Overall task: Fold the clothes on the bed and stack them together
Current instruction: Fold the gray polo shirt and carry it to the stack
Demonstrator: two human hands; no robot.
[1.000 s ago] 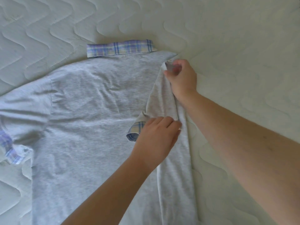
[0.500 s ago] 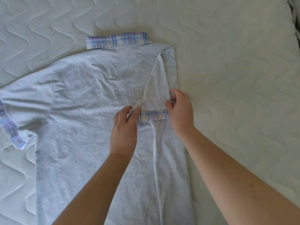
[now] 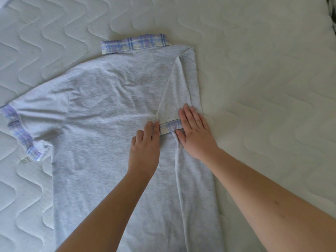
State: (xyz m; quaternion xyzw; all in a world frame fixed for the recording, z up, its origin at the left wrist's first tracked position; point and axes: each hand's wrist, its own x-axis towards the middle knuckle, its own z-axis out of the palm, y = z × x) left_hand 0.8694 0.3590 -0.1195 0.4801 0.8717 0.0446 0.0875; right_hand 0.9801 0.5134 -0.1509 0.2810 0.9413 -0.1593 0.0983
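A light grey shirt [image 3: 109,110] with a plaid collar [image 3: 135,44] lies flat on the white quilted mattress [image 3: 263,79], back side up. Its right side and sleeve are folded inward, and the plaid cuff [image 3: 168,127] of that sleeve lies across the fold. My right hand [image 3: 195,132] presses flat on the folded sleeve and covers the cuff's right end. My left hand [image 3: 145,144] lies on the shirt with its fingertips at the cuff's left end. The left sleeve, with its own plaid cuff [image 3: 20,135], is spread out at the far left.
The mattress's right edge [image 3: 331,24] shows at the upper right, with something dark beyond it. A bit of white fabric [image 3: 4,0] peeks in at the top left corner.
My right hand has gone from pinching the cuff to lying flat on the folded sleeve. My left hand stays at the cuff's left end. The shirt sits lower in the view.
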